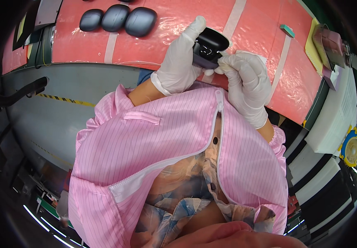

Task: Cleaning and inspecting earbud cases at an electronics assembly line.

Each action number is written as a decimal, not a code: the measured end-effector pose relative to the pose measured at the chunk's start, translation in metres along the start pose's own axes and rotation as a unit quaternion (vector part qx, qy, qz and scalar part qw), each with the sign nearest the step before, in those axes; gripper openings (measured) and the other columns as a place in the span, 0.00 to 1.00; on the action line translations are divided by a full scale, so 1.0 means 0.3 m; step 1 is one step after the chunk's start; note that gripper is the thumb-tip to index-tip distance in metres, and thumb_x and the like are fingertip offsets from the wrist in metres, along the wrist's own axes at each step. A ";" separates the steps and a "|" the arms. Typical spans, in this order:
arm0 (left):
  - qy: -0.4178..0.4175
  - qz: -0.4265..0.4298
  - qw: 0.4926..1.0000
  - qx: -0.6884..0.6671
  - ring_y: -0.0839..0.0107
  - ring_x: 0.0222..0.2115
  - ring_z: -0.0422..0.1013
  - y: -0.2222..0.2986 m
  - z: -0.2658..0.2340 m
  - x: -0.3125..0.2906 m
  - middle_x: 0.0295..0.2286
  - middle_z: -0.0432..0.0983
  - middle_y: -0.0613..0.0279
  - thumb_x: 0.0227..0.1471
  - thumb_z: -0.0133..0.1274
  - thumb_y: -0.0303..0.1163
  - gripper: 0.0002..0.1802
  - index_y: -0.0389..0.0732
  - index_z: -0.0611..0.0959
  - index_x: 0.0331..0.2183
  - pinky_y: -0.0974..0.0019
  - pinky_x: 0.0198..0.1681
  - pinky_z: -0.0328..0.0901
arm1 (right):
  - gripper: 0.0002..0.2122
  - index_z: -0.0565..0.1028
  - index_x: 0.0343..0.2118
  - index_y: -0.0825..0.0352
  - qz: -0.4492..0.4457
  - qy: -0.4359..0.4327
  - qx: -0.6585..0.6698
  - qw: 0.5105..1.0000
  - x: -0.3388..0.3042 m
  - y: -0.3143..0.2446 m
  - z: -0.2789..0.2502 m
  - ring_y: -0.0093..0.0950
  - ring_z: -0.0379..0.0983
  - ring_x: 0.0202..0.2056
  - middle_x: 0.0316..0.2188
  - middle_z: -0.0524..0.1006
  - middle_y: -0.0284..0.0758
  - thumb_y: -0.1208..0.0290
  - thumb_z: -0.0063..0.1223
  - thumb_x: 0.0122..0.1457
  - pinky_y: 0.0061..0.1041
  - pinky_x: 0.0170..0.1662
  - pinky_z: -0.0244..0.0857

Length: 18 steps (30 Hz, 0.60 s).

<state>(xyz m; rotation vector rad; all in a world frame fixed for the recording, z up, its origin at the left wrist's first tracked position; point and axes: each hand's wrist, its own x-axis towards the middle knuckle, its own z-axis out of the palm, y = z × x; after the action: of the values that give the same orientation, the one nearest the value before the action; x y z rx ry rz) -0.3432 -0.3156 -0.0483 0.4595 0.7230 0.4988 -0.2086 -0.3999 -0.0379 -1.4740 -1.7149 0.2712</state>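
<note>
The gloved left hand point(180, 62) grips an open dark earbud case point(210, 46). The right hand point(246, 80) pinches a small white swab point(210, 72) against it, above the pink tabletop point(162, 33).

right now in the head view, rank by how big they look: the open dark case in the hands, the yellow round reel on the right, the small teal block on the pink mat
1. open dark case, held in both gloved hands
2. yellow round reel, close in apparent size to the case and bent by the rim, so that order is unsure
3. small teal block, clearly smallest
</note>
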 end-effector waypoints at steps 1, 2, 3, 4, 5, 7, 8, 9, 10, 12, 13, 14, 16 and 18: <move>0.008 -0.006 1.000 0.003 0.72 0.16 0.66 0.000 0.003 -0.001 0.22 0.74 0.60 0.58 0.37 0.61 0.33 0.39 0.78 0.31 0.69 0.16 0.59 | 0.09 0.75 0.32 0.68 -0.015 -0.004 -0.006 1.000 0.005 -0.005 0.000 0.30 0.74 0.29 0.27 0.76 0.35 0.84 0.61 0.46 0.24 0.30 0.68; 0.006 -0.008 1.000 0.003 0.72 0.16 0.66 -0.002 0.004 0.000 0.22 0.74 0.60 0.58 0.37 0.61 0.33 0.39 0.78 0.31 0.69 0.16 0.59 | 0.09 0.75 0.32 0.68 -0.014 -0.004 -0.008 1.000 0.010 -0.007 0.005 0.30 0.74 0.29 0.27 0.76 0.35 0.84 0.61 0.46 0.24 0.30 0.68; 0.012 -0.002 1.000 0.012 0.73 0.16 0.66 0.000 0.002 -0.002 0.22 0.74 0.60 0.58 0.38 0.61 0.33 0.39 0.78 0.31 0.69 0.17 0.59 | 0.09 0.75 0.32 0.68 -0.028 -0.001 -0.006 1.000 0.019 -0.009 0.017 0.30 0.74 0.29 0.27 0.76 0.35 0.84 0.61 0.46 0.24 0.30 0.68; 0.018 0.004 1.000 0.021 0.73 0.17 0.66 0.002 0.001 -0.003 0.22 0.74 0.60 0.57 0.38 0.61 0.33 0.38 0.78 0.31 0.70 0.17 0.59 | 0.09 0.75 0.32 0.68 -0.043 0.001 -0.005 0.999 0.024 -0.011 0.022 0.30 0.74 0.29 0.27 0.76 0.35 0.83 0.61 0.46 0.25 0.30 0.68; 0.018 0.004 1.000 0.021 0.73 0.17 0.66 0.001 -0.003 -0.007 0.22 0.74 0.60 0.57 0.38 0.61 0.33 0.38 0.78 0.31 0.70 0.17 0.59 | 0.09 0.75 0.32 0.68 -0.025 -0.016 -0.012 0.999 0.016 -0.016 0.003 0.30 0.74 0.28 0.27 0.77 0.35 0.83 0.61 0.46 0.24 0.31 0.67; -0.012 -0.014 1.000 0.010 0.74 0.19 0.67 -0.001 -0.006 -0.005 0.23 0.74 0.61 0.57 0.38 0.61 0.33 0.38 0.78 0.31 0.71 0.17 0.59 | 0.09 0.75 0.31 0.68 -0.022 0.000 -0.012 1.000 0.000 0.000 -0.003 0.29 0.74 0.28 0.27 0.76 0.35 0.83 0.61 0.47 0.24 0.31 0.67; -0.012 -0.012 1.000 0.010 0.74 0.19 0.67 0.007 -0.004 -0.002 0.23 0.74 0.61 0.57 0.38 0.61 0.33 0.38 0.78 0.31 0.71 0.17 0.59 | 0.09 0.75 0.31 0.67 -0.017 0.015 -0.012 1.000 -0.003 0.006 -0.003 0.29 0.74 0.28 0.27 0.76 0.34 0.83 0.61 0.47 0.24 0.31 0.67; 0.001 -0.011 1.000 0.004 0.74 0.19 0.67 0.011 -0.001 -0.003 0.23 0.75 0.61 0.57 0.38 0.61 0.32 0.38 0.78 0.31 0.70 0.17 0.59 | 0.09 0.75 0.31 0.67 -0.014 0.016 -0.013 1.000 -0.001 0.000 0.002 0.29 0.74 0.28 0.27 0.76 0.34 0.83 0.61 0.47 0.24 0.31 0.67; 0.014 -0.010 1.000 -0.002 0.74 0.18 0.67 0.010 0.001 -0.002 0.23 0.75 0.61 0.57 0.38 0.61 0.32 0.39 0.78 0.31 0.70 0.17 0.59 | 0.09 0.74 0.31 0.68 -0.029 0.011 0.007 0.999 0.009 -0.011 0.014 0.29 0.74 0.28 0.27 0.76 0.34 0.83 0.60 0.47 0.23 0.30 0.67; 0.013 -0.010 1.000 0.006 0.74 0.17 0.67 0.003 0.001 0.000 0.22 0.75 0.60 0.57 0.38 0.61 0.33 0.39 0.78 0.31 0.70 0.17 0.59 | 0.08 0.74 0.31 0.68 -0.044 0.008 0.029 0.999 0.013 -0.008 0.017 0.28 0.74 0.28 0.28 0.76 0.34 0.84 0.60 0.48 0.23 0.29 0.67; 0.013 -0.008 1.000 0.014 0.74 0.16 0.67 0.002 -0.001 -0.001 0.22 0.75 0.60 0.57 0.37 0.61 0.33 0.39 0.78 0.32 0.71 0.17 0.59 | 0.08 0.74 0.31 0.68 -0.047 0.007 0.010 0.999 0.010 0.004 0.008 0.27 0.74 0.27 0.28 0.76 0.34 0.84 0.60 0.48 0.22 0.29 0.67; 0.014 -0.007 1.000 0.015 0.74 0.16 0.67 0.000 -0.010 -0.001 0.22 0.75 0.60 0.57 0.37 0.61 0.33 0.39 0.78 0.32 0.71 0.17 0.59 | 0.08 0.74 0.31 0.69 -0.049 0.006 -0.008 0.999 0.007 0.014 0.003 0.26 0.73 0.27 0.28 0.76 0.35 0.84 0.60 0.49 0.21 0.28 0.66; -0.044 -0.013 0.999 0.013 0.72 0.15 0.67 -0.009 -0.023 0.003 0.22 0.76 0.58 0.58 0.36 0.61 0.34 0.38 0.78 0.32 0.72 0.16 0.60 | 0.07 0.75 0.32 0.69 -0.021 0.002 0.005 1.000 -0.002 0.028 0.001 0.25 0.73 0.27 0.29 0.76 0.35 0.83 0.59 0.50 0.21 0.28 0.67; -0.049 -0.018 0.999 0.005 0.72 0.16 0.69 -0.002 -0.014 -0.003 0.22 0.77 0.57 0.58 0.35 0.61 0.34 0.37 0.79 0.32 0.72 0.16 0.60 | 0.06 0.76 0.33 0.69 0.007 -0.002 0.018 1.000 0.005 0.045 -0.010 0.24 0.74 0.27 0.30 0.76 0.36 0.83 0.58 0.51 0.21 0.29 0.67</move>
<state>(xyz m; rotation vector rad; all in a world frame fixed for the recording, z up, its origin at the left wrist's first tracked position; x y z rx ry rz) -0.3467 -0.3154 -0.0511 0.4765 0.6387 0.4349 -0.1967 -0.3956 -0.0440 -1.4601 -1.6950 0.3112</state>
